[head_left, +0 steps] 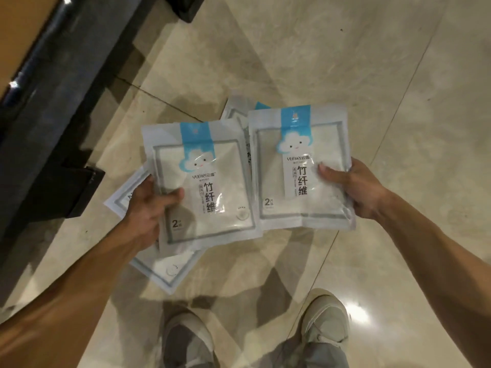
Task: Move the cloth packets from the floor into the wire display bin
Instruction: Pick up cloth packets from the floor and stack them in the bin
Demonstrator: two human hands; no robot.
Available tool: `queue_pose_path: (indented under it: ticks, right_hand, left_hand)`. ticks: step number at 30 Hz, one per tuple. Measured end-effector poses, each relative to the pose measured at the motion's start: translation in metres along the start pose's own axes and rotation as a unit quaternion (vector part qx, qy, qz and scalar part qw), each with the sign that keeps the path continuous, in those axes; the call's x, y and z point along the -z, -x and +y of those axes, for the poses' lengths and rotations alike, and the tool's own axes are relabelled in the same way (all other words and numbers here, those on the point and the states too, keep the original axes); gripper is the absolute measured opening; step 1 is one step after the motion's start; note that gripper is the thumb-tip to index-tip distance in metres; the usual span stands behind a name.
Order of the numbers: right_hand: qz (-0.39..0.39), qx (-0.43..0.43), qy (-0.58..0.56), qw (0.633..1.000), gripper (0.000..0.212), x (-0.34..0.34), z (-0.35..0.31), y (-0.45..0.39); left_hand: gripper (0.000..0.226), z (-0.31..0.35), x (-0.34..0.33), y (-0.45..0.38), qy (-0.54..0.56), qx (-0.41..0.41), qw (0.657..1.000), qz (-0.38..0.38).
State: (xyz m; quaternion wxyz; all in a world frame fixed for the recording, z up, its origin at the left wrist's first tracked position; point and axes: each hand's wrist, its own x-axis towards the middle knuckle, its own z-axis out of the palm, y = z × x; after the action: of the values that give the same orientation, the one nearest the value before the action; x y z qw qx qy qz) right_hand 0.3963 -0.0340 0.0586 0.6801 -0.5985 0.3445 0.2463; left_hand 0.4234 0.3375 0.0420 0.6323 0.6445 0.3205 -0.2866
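My left hand (pixel 151 205) grips a white cloth packet (pixel 210 187) with a blue strip and a cloud picture, thumb on its front. Beneath it in the same hand lies a second packet (pixel 164 272), turned at an angle. My right hand (pixel 356 189) holds another packet (pixel 297 160) of the same kind by its right edge, thumb on top. Behind that one the corner of a further packet (pixel 236 107) shows; whether it is held or lies on the floor I cannot tell. The wire display bin is out of view.
A glossy beige tiled floor (pixel 345 62) spreads around. A dark fixture base (pixel 53 107) with a black foot (pixel 79 192) runs along the left. My two grey shoes (pixel 324 325) stand at the bottom edge. A dark object (pixel 186 9) sits at the top.
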Motion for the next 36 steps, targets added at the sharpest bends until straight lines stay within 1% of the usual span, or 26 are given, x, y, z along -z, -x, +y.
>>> queue_pose_path:
  ticks: [2,3,6,9,11,14,16,17,20,21,23,24,25,27,29,30,31,33,36]
  right_hand:
    - [0.007,-0.001,-0.016,1.000,0.041,0.002,-0.018,0.020]
    - [0.009,0.001,-0.015,1.000,0.039,0.002,-0.030,0.031]
    - [0.011,0.018,0.001,1.000,0.026,0.006,-0.070,0.070]
    - [0.015,0.028,0.008,0.999,0.021,0.005,-0.121,0.117]
    - [0.019,0.040,0.016,0.999,0.010,0.004,-0.159,0.153]
    - [0.014,0.064,0.021,0.998,0.013,0.001,-0.216,0.213]
    - [0.014,0.085,0.022,0.996,0.010,0.000,-0.257,0.254]
    - [0.017,0.099,0.021,0.995,0.012,-0.002,-0.273,0.272]
    - [0.031,0.128,0.009,0.991,0.019,-0.005,-0.334,0.336]
    - [0.030,0.134,0.003,0.990,0.019,-0.009,-0.355,0.359]
    - [0.025,0.149,-0.002,0.989,0.015,-0.016,-0.395,0.405]
    - [0.023,0.155,-0.001,0.988,0.014,-0.019,-0.413,0.427]
    - [0.019,0.160,-0.001,0.987,0.014,-0.023,-0.431,0.449]
    - [0.005,0.170,-0.011,0.985,0.016,-0.033,-0.464,0.492]
    - [-0.009,0.180,-0.015,0.984,0.020,-0.045,-0.490,0.531]
    - [-0.015,0.185,-0.015,0.982,0.021,-0.052,-0.502,0.548]
    - [-0.023,0.192,-0.016,0.981,0.020,-0.062,-0.515,0.565]
    - [-0.040,0.200,-0.017,0.979,0.020,-0.086,-0.538,0.598]
    - [-0.084,0.199,-0.004,0.976,0.031,-0.130,-0.558,0.643]
  left_hand:
    - [0.039,0.016,0.003,0.018,0.008,-0.009,1.000,-0.008]
    - [0.041,0.026,0.005,0.027,0.016,-0.014,1.000,-0.010]
    - [0.042,0.062,0.008,0.061,0.027,-0.026,0.999,-0.022]
    - [0.041,0.108,0.006,0.109,0.019,-0.027,0.998,-0.050]
    - [0.045,0.144,0.004,0.145,0.034,-0.022,0.998,-0.045]
    - [0.041,0.202,0.001,0.210,0.038,-0.043,0.995,-0.086]
    - [0.038,0.244,-0.004,0.258,0.059,-0.056,0.990,-0.111]
    - [0.038,0.260,-0.004,0.277,0.072,-0.057,0.988,-0.122]
    - [0.036,0.315,-0.002,0.340,0.097,-0.077,0.987,-0.106]
    - [0.047,0.333,0.002,0.362,0.095,-0.088,0.986,-0.104]
    - [0.091,0.370,0.008,0.405,0.081,-0.101,0.986,-0.105]
    - [0.102,0.388,0.012,0.426,0.083,-0.110,0.986,-0.098]
    - [0.101,0.405,0.017,0.448,0.081,-0.126,0.984,-0.092]
    - [0.084,0.437,0.028,0.494,0.070,-0.163,0.981,-0.072]
    - [0.052,0.462,0.046,0.539,0.075,-0.204,0.975,-0.049]
    - [0.041,0.471,0.059,0.561,0.082,-0.217,0.972,-0.044]
    - [0.040,0.480,0.073,0.584,0.090,-0.228,0.968,-0.046]
    - [0.045,0.492,0.103,0.628,0.114,-0.237,0.964,-0.042]
    - [0.047,0.493,0.148,0.689,0.137,-0.239,0.961,-0.027]
